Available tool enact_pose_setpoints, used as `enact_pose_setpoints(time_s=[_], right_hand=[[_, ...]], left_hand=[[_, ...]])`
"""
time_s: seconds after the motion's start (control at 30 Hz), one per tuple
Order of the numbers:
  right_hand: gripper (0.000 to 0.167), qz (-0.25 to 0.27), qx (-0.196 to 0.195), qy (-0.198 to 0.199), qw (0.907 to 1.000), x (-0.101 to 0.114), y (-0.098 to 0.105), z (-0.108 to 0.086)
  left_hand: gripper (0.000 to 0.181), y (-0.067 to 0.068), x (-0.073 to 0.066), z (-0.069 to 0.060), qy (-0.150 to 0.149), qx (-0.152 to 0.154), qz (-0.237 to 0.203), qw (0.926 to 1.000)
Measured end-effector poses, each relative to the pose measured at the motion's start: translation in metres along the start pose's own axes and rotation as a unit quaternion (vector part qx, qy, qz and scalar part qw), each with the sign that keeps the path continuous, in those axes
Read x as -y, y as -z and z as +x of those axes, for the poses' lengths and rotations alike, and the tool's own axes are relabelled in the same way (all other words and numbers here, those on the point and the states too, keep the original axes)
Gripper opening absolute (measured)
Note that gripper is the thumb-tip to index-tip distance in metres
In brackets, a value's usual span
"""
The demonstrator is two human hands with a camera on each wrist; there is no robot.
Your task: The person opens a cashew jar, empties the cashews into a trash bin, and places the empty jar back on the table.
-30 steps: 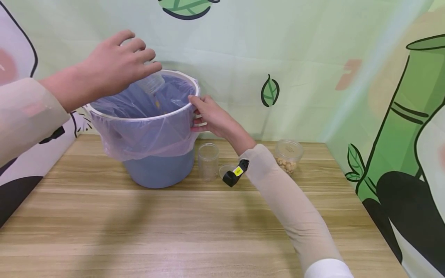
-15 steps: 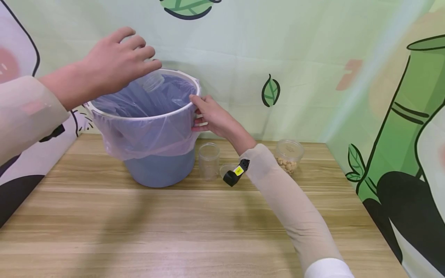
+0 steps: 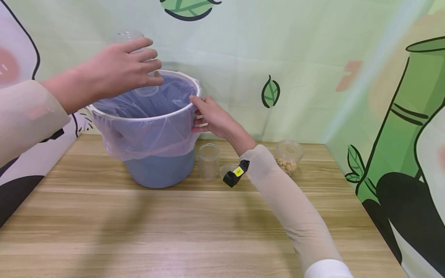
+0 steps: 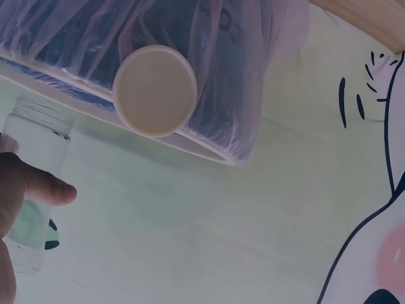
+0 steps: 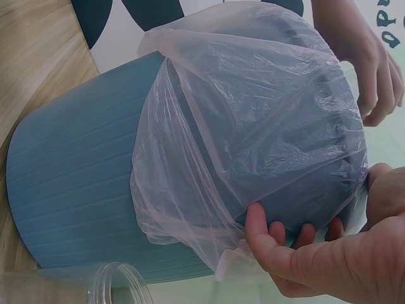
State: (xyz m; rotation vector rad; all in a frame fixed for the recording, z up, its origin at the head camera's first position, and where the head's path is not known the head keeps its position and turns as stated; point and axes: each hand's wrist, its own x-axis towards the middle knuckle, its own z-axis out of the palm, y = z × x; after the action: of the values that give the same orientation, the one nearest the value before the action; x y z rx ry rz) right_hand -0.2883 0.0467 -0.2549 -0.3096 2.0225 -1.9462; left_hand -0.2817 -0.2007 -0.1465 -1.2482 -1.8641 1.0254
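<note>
My left hand (image 3: 121, 71) holds a clear jar (image 4: 41, 145) mouth down over the blue bin (image 3: 160, 172). The jar's base shows above that hand in the head view, its threaded mouth below, at the bin's opening. In the left wrist view the thumb lies across the jar, whose clear wall shows no contents. A thin pinkish bag (image 3: 149, 137) lines the bin and is folded over its white rim. At the bin's right side, my right hand (image 3: 215, 117) grips the rim, thumb on top and fingers outside against the bag.
Right of the bin stands another clear jar (image 3: 208, 162), uncovered. Beside it a clear round lid (image 3: 225, 169) lies partly behind the wrist camera. A lidded jar of pale nut-like pieces (image 3: 288, 158) stands farther right on the wooden table (image 3: 194, 227). A printed cloth (image 3: 229, 50) hangs behind.
A few small pieces were falling from the jar's mouth one second ago; now none show. My left hand has dipped slightly and the jar is turned more steeply upside down. The right hand stays put.
</note>
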Motion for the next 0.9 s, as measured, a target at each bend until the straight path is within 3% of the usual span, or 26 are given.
enact_pose_setpoints(time_s=[0.2, 0.33, 0.53, 0.67, 0.8, 0.9], right_hand=[[0.028, 0.001, -0.003, 0.001, 1.0, 0.0, 0.001, 0.0], [0.028, 0.0, -0.003, -0.001, 1.0, 0.001, 0.001, -0.001], [0.028, 0.001, -0.003, 0.0, 1.0, 0.0, 0.0, 0.0], [0.028, 0.0, -0.001, 0.001, 1.0, 0.0, 0.0, 0.001], [0.028, -0.003, 0.0, 0.003, 1.0, 0.0, 0.0, 0.0], [0.028, -0.004, 0.001, 0.004, 1.0, 0.0, 0.0, 0.0]], left_hand=[[0.058, -0.001, -0.002, 0.0, 0.003, -0.004, -0.015, 0.9999], [0.059, -0.001, -0.002, 0.0, 0.032, -0.008, -0.051, 0.9981], [0.053, 0.0, -0.001, -0.002, 0.072, -0.042, -0.097, 0.9918], [0.045, 0.003, -0.002, -0.003, 0.108, -0.033, -0.125, 0.9858], [0.049, 0.007, -0.003, -0.004, 0.158, 0.009, -0.18, 0.9708], [0.064, 0.011, -0.003, -0.004, 0.204, 0.048, -0.234, 0.9495]])
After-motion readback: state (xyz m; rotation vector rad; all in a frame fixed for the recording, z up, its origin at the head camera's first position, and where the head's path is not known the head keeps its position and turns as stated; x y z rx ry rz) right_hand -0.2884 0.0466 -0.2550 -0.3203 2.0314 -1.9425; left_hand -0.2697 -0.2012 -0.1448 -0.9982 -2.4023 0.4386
